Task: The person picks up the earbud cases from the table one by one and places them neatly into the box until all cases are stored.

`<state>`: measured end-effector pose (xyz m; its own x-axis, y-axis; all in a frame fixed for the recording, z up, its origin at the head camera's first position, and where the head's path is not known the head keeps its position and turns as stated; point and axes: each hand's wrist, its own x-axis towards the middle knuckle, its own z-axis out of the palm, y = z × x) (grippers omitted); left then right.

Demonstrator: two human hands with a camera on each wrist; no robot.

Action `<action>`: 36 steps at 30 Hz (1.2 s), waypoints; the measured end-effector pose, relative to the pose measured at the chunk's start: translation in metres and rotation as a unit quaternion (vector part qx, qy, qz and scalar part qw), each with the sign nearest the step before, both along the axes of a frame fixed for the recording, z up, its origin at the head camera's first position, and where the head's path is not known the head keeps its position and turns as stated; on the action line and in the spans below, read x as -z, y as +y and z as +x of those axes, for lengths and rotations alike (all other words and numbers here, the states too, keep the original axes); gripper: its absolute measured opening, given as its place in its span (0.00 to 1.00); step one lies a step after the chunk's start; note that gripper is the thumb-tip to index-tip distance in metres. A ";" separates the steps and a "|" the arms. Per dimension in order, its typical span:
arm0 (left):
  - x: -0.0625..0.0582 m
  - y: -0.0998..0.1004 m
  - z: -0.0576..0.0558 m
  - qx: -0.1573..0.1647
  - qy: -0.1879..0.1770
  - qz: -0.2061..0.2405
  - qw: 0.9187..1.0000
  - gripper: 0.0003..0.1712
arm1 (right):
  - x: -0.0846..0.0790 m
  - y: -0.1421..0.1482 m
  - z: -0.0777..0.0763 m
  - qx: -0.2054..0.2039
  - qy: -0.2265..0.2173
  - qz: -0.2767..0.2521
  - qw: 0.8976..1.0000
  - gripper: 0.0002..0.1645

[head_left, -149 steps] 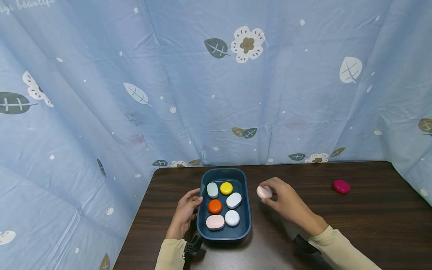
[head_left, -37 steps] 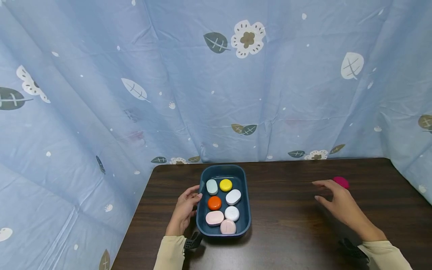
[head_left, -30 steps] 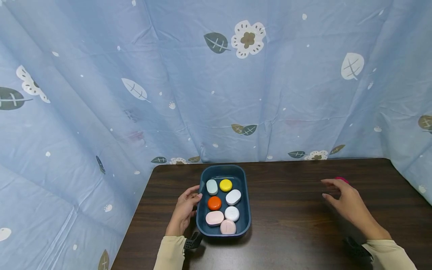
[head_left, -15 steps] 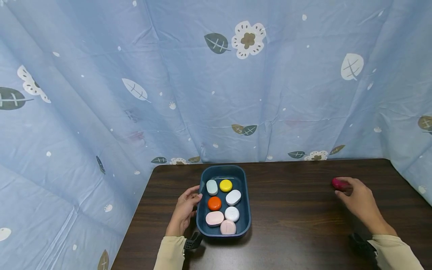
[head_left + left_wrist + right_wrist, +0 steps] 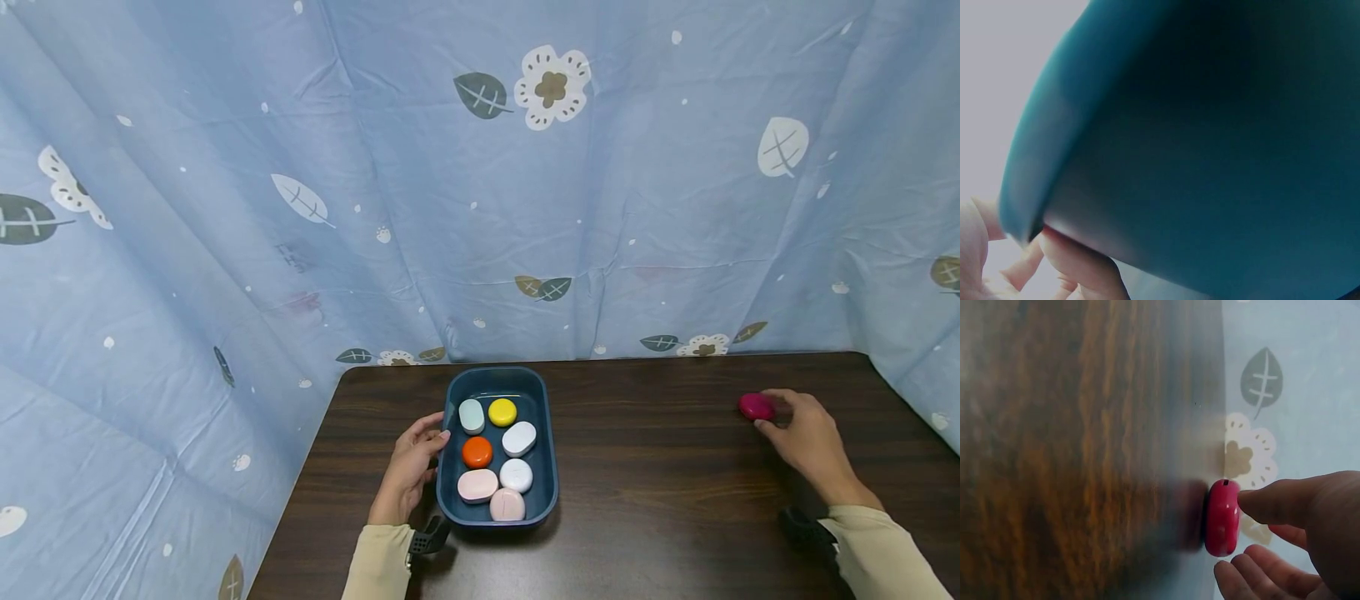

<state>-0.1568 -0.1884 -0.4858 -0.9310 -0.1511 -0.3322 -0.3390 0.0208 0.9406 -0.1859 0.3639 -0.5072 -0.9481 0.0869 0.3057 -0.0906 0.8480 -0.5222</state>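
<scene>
My left hand (image 5: pixel 411 462) grips the left wall of a dark blue tray (image 5: pixel 550 433), thumb over the rim and fingers outside. The tray's wall (image 5: pixel 1210 175) fills most of the left wrist view. Inside lie several small glossy cases, among them a yellow one (image 5: pixel 502 412), an orange one (image 5: pixel 477 452) and a pale pink round one (image 5: pixel 507 505). At the right, my right hand (image 5: pixel 810 437) pinches a round magenta case (image 5: pixel 756 407) at the table. In the right wrist view this case (image 5: pixel 1222 519) shows a small dark slot; the thumb presses it and curled fingertips are close below.
The dark wooden table (image 5: pixel 645 475) ends at a blue patterned curtain (image 5: pixel 637 208) behind and at the left. Each wrist wears a black strap, one of them the left strap (image 5: pixel 430 537). The tray stands near the table's back left.
The right hand has set the pale pink round case into the tray's near end, moved right, and closed its fingers on the magenta case. The left hand has stayed at the tray.
</scene>
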 end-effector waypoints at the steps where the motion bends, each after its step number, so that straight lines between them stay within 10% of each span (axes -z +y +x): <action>1: 0.000 0.000 0.000 0.000 0.001 0.001 1.000 0.22 | 0.000 0.001 -0.001 0.001 -0.005 0.000 1.000 0.28; 36: 0.000 -0.001 -0.001 0.001 -0.006 -0.005 1.000 0.23 | -0.006 -0.028 -0.016 -0.044 -0.052 0.038 0.997 0.30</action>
<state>-0.1574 -0.1890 -0.4854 -0.9272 -0.1529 -0.3419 -0.3501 0.0300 0.9362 -0.2024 0.3360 -0.5012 -0.9780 -0.0181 0.2076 -0.1154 0.8764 -0.4675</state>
